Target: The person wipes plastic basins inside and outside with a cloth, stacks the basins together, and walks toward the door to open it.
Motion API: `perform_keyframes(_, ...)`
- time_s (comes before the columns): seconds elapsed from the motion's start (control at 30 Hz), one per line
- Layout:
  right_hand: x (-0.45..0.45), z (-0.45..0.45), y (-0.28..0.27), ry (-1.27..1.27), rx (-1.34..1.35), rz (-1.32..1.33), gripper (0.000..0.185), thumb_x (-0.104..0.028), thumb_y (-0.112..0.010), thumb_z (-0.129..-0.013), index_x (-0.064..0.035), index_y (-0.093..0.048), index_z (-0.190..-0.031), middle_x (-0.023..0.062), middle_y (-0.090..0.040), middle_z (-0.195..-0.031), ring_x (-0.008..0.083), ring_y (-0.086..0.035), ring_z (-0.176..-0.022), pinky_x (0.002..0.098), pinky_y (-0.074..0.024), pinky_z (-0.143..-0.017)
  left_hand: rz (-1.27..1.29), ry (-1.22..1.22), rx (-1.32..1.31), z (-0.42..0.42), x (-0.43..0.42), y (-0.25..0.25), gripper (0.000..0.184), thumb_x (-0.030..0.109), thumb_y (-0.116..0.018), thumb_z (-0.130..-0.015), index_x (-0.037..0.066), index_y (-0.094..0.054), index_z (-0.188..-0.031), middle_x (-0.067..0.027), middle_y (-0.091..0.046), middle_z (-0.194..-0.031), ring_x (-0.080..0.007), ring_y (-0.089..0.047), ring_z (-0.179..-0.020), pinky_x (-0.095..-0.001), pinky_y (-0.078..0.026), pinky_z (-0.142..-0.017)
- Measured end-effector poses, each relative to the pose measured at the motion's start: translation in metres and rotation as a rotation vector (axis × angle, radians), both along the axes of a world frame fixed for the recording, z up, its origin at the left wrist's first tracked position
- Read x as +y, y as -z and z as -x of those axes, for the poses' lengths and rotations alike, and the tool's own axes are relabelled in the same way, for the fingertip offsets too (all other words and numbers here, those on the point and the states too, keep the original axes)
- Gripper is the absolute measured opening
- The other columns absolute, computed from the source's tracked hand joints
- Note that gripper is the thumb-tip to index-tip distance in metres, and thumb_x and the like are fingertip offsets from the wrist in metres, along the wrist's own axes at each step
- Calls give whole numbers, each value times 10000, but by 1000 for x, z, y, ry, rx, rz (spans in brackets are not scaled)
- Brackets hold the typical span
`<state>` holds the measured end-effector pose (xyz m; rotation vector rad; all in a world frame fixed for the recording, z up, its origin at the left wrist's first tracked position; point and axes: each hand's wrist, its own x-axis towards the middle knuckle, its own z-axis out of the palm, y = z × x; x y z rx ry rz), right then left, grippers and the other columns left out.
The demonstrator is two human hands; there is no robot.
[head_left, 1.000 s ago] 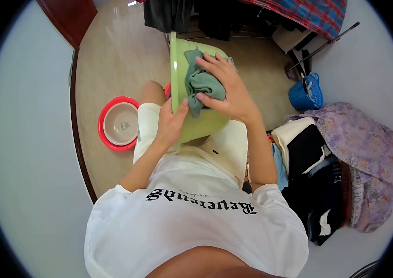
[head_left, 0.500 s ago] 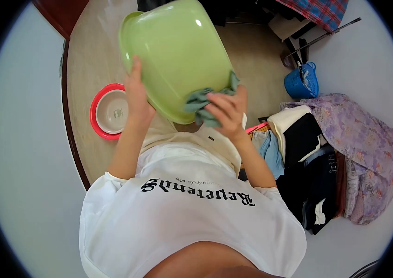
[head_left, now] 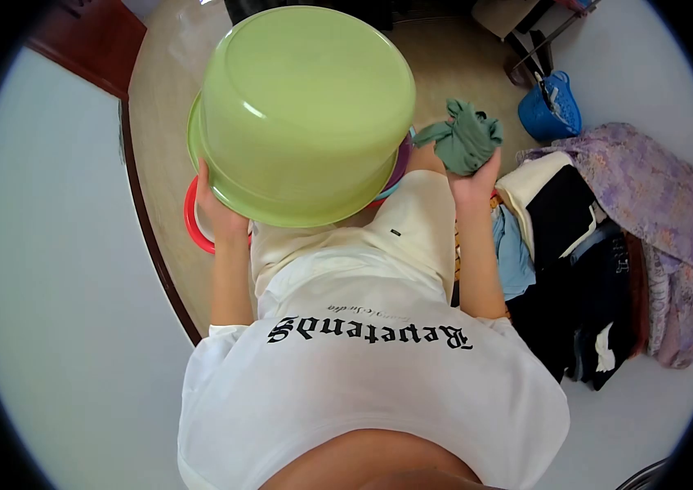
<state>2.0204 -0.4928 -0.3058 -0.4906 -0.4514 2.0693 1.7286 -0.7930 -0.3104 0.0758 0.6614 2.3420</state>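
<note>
A large light green basin [head_left: 306, 106] is tipped over with its smooth underside up, above my lap. My left hand [head_left: 222, 208] grips its rim at the lower left, with part of the fingers hidden by the basin. To the right of the basin, my right hand [head_left: 477, 181] holds a crumpled green cloth [head_left: 465, 140], which lies against the palm and fingers. The cloth and the basin are apart.
A red basin [head_left: 193, 219] and a purple one [head_left: 400, 162] show partly behind the green basin. Right are a blue basket [head_left: 549, 108], folded clothes [head_left: 555, 212] and a flowered purple cloth [head_left: 649, 188]. A brown door [head_left: 89, 41] stands upper left.
The green basin has turned from its side to underside up. My right hand, which was pressing the cloth on the basin, has moved away to the right with the cloth.
</note>
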Motion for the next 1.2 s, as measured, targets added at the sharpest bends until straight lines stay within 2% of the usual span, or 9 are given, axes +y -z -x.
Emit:
perform_keyframes(0.1, 9, 1, 2, -120, 192, -20, 547, -378, -431, -1035, -16, -536, -1432, 184, -572, -1437, 358, -543, -1314, 505, -460, -1108, 2, -7, -34, -10, -6, 7, 481, 356, -383, -1117, 31, -521, -1443, -127, -597, -1426, -296, -603, -1263, -439, -504, -1067)
perform_keyframes(0.3, 15, 10, -23, -78, 195, -42, 584, -412, -417, -1036, -22, -511, -1460, 195, -522, -1489, 357, -515, -1343, 504, -441, -1126, 65, -25, -15, -16, -8, 16, 503, 377, -351, -1121, 32, -517, -1447, -130, -601, -1416, -309, -600, -1266, -450, -500, -1065)
perform_keyframes(0.63, 3, 17, 2, -102, 152, 54, 615, -450, -398, -1038, -18, -516, -1460, 208, -536, -1485, 375, -514, -1365, 511, -410, -1161, -10, 45, -59, -6, -20, 72, 452, 326, -335, -1120, 57, -550, -1413, -108, -592, -1425, -285, -599, -1255, -438, -500, -1066)
perform_keyframes(0.7, 3, 20, 11, -46, 115, 54, 600, -439, -394, -1043, -12, -524, -1443, 206, -549, -1471, 376, -528, -1350, 515, -415, -1159, 178, -38, 52, -16, -15, 66, 439, 311, -342, -1115, 61, -570, -1395, -108, -606, -1411, -286, -587, -1274, -448, -487, -1081)
perform_keyframes(0.9, -9, 21, 4, -2, -21, -2, 460, -354, -408, -1066, -24, -577, -1337, 169, -610, -1400, 352, -595, -1276, 482, -480, -1107, 129, -21, -142, -16, 3, 63, 437, 291, -341, -1110, 38, -570, -1383, -124, -596, -1423, -305, -571, -1301, -468, -464, -1110)
perform_keyframes(0.97, -14, 21, -5, -22, -42, -6, 369, -333, -460, -1061, -58, -626, -1243, 84, -674, -1274, 238, -641, -1182, 420, -506, -1050, 74, 23, -210, -11, 7, 60, 435, 282, -339, -1109, 29, -567, -1380, -129, -594, -1426, -311, -567, -1306, -473, -456, -1120)
perform_keyframes(1.0, -16, 22, -6, 17, -99, -11, 439, -346, -432, -1060, -31, -584, -1325, 149, -626, -1380, 329, -608, -1261, 472, -486, -1098, 10, 58, -276, -9, 9, 59, 434, 274, -338, -1107, 20, -564, -1377, -134, -591, -1429, -316, -563, -1311, -478, -447, -1129)
perform_keyframes(1.1, -19, 19, -11, 3, -61, 55, 437, -350, -431, -1061, -34, -587, -1320, 148, -627, -1381, 332, -609, -1260, 483, -479, -1108, 7, 73, -140, -8, 21, 35, 446, 289, -346, -1104, 7, -566, -1371, -141, -611, -1403, -317, -562, -1311, -478, -452, -1126)
perform_keyframes(1.2, -14, 18, 0, 33, -21, 100, 443, -357, -427, -1063, -33, -588, -1318, 162, -629, -1376, 340, -610, -1257, 503, -480, -1110, 67, 37, -66, -33, 50, -32, 420, 280, -429, -1087, 12, -554, -1385, -142, -622, -1374, -294, -585, -1275, -461, -488, -1094)
